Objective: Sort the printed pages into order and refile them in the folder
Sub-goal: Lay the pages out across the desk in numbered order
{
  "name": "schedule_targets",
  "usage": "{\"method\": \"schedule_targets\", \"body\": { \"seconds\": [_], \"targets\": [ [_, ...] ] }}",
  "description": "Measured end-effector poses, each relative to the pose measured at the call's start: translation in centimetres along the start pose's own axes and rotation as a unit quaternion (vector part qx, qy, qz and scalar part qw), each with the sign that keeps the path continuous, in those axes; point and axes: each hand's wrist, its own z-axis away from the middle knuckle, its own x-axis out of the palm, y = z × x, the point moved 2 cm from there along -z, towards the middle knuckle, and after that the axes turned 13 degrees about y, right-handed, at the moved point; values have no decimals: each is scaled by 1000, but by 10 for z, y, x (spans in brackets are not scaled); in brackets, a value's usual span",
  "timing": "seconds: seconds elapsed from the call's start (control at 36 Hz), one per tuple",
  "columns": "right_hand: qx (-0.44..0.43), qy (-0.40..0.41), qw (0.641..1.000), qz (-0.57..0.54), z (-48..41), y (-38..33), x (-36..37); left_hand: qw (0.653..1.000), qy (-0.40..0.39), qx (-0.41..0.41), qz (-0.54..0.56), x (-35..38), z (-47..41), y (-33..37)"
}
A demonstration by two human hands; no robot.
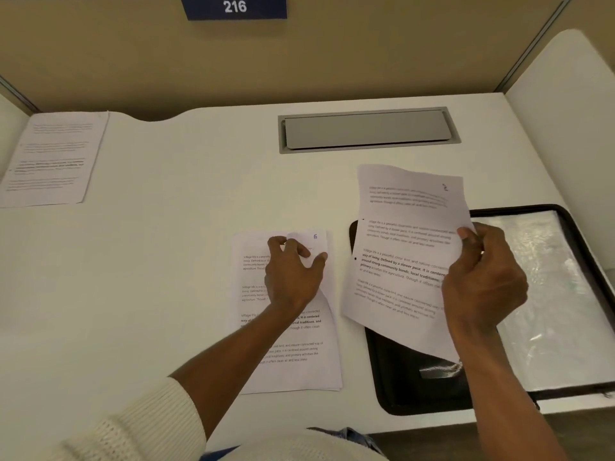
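Leftmost, a lone printed page (50, 158) lies flat at the far corner of the counter (166, 261), well apart from the rest; its number cannot be read.

Centre: a stack of pages (299, 384), flat on the counter, long axis running away from the person; a handwritten 6 shows at its upper right corner; the left hand (293, 271) pinches the top sheet (293, 354) near that corner between thumb and fingers, the paper curled up off the stack.

Behind: a grey hatch (366, 129) set into the counter; above it, a plate reading 216 (234, 7).

Just right of the stack: a held page (399, 254), raised and tilted, marked with what is probably a 2, the figure being blurred; the right hand (482, 277) grips its right edge, thumb on the printed face.

Beneath and rightward: the folder (399, 387), black, open, a clear sleeve showing; the held page overhangs its left half.

Judgement: sorting in hand, nothing visibly refiled; the held page hangs between stack and sleeve; the right hand is nearer the folder, the left nearer the stack and the lone page; the next placing turns on whether the page goes left or right.
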Motion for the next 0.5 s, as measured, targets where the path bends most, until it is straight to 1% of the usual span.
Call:
{"method": "schedule_targets", "body": {
  "seconds": [0.11, 0.28, 0.36, 0.5],
  "targets": [
    [29, 4, 999, -20, -11, -5, -9, 1000, 9, -5, 22, -7, 4, 1],
    [60, -44, 993, -90, -4, -20, -7, 988, 48, 18, 147, -20, 7, -1],
    [90, -67, 987, -111, 9, -34, -2, 979, 42, -13, 197, -34, 6, 2],
    [155, -107, 970, -152, 35, -57, 17, 974, -2, -67, 215, -68, -1, -7]
  ]
}}
